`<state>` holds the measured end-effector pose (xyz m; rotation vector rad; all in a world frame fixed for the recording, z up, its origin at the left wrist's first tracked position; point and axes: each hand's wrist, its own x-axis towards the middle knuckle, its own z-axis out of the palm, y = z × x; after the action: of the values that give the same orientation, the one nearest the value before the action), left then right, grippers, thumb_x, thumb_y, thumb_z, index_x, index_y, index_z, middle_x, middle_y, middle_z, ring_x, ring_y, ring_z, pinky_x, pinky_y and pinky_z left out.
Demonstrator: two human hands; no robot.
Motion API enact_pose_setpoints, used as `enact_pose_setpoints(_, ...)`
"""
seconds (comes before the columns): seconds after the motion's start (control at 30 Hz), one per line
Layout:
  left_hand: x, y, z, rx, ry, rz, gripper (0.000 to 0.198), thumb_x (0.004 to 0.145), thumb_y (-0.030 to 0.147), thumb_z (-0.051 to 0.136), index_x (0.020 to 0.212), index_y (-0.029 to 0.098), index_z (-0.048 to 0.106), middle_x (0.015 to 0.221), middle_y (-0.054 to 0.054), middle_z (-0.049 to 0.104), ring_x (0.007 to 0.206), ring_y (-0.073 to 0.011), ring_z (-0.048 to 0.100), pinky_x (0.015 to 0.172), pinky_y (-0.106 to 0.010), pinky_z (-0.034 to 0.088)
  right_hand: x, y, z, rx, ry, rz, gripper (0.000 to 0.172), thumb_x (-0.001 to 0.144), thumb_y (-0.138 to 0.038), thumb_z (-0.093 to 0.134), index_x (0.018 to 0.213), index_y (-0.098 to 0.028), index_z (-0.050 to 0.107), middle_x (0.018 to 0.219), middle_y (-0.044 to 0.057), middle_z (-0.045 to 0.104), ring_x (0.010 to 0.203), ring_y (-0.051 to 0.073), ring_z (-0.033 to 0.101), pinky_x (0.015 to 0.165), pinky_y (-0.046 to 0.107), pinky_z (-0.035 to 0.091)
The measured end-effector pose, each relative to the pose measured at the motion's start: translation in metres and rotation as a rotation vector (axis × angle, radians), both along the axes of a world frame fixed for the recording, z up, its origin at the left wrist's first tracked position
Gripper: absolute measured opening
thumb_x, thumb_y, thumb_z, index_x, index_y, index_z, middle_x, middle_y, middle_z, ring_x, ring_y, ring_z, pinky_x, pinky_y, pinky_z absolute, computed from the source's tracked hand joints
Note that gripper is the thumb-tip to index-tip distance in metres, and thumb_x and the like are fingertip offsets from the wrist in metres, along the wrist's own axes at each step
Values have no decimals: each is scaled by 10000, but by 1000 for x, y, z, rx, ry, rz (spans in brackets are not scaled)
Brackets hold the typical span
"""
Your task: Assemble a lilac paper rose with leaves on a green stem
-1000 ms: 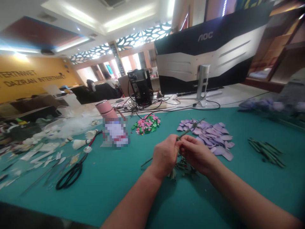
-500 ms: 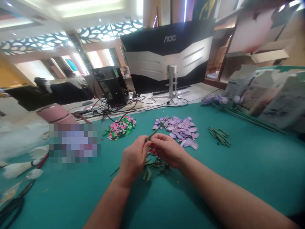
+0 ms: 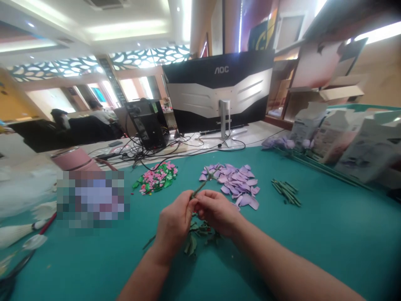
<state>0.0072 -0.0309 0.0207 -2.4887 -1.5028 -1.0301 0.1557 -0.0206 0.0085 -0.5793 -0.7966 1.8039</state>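
Note:
My left hand [image 3: 173, 225] and my right hand [image 3: 216, 210] meet over the teal table [image 3: 328, 234], both pinched on a thin green stem [image 3: 200, 189] that slants up and away towards a pile of purple petals [image 3: 233, 182]. The stem's lower end pokes out left of my left wrist. Under my hands lies a small heap of green leaves and stems [image 3: 200, 235].
A pile of pink and green flower bits [image 3: 157, 175] lies left of the petals; short green sticks [image 3: 285, 191] lie to the right. Finished purple flowers [image 3: 283, 144] and white packets [image 3: 344, 138] are at far right. A monitor [image 3: 219, 90], cables, a pink bottle [image 3: 73, 159] and shuttlecocks [image 3: 19, 234] surround.
The camera has swung to the right, so the scissors and left clutter slid out of view. My hands stay together on the stem, almost unchanged.

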Motion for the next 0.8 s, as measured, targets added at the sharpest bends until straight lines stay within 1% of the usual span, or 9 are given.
enact_pose_setpoints(0.1, 0, 1, -2, 23, -15, -14, 328, 1018, 397, 329, 1090, 215, 593, 853, -18, 717, 706, -168, 672, 623, -249, 457, -1, 0, -2, -23, 11, 7, 364, 614, -412, 879, 671, -150, 634, 564, -26, 593, 479, 58, 486, 497, 204, 338)
enact_pose_setpoints(0.27, -1, 0, -1, 40, -1, 1, 324, 1011, 414, 354, 1109, 225, 598, 851, -11, 719, 703, -173, 672, 627, -249, 455, -1, 1, -3, 14, 44, 19, 339, 630, -411, 870, 694, -149, 664, 570, -24, 600, 494, 63, 503, 508, 207, 361)
enact_pose_setpoints(0.4, -1, 1, 0, 73, 9, 19, 356, 1010, 435, 341, 1113, 223, 608, 862, -16, 723, 707, -174, 670, 631, -245, 449, 0, 3, -1, -3, 41, 28, 343, 612, -405, 875, 690, -145, 665, 571, -22, 614, 484, 61, 511, 512, 207, 368)
enact_pose_setpoints(0.5, 0, 1, 0, 70, 6, 45, 370, 1007, 449, 337, 1080, 226, 624, 854, -15, 720, 699, -172, 662, 627, -243, 440, 0, 1, 3, -9, 40, 24, 356, 596, -407, 879, 682, -143, 656, 560, -28, 610, 481, 58, 510, 522, 206, 370)
enact_pose_setpoints(0.63, 1, 2, 0, 58, -11, 36, 401, 990, 480, 356, 1093, 210, 634, 839, -31, 716, 700, -183, 660, 624, -250, 434, 1, 0, 4, -4, 32, 17, 372, 590, -429, 876, 696, -148, 656, 564, -34, 613, 478, 60, 511, 524, 212, 362)
enact_pose_setpoints(0.73, 0, 2, 6, 6, -76, 44, 390, 963, 490, 399, 1084, 209, 640, 860, -48, 705, 741, -203, 649, 645, -267, 432, 1, 2, 3, 17, 15, 22, 371, 612, -450, 859, 709, -152, 658, 607, -26, 632, 506, 64, 524, 544, 220, 377)
enact_pose_setpoints(0.8, -2, -1, 15, -134, -177, 40, 357, 950, 480, 427, 1036, 207, 642, 777, -33, 661, 685, -185, 607, 621, -265, 421, 1, 1, 3, 36, -41, 29, 360, 662, -471, 822, 750, -151, 682, 662, -11, 651, 524, 64, 531, 544, 223, 379)
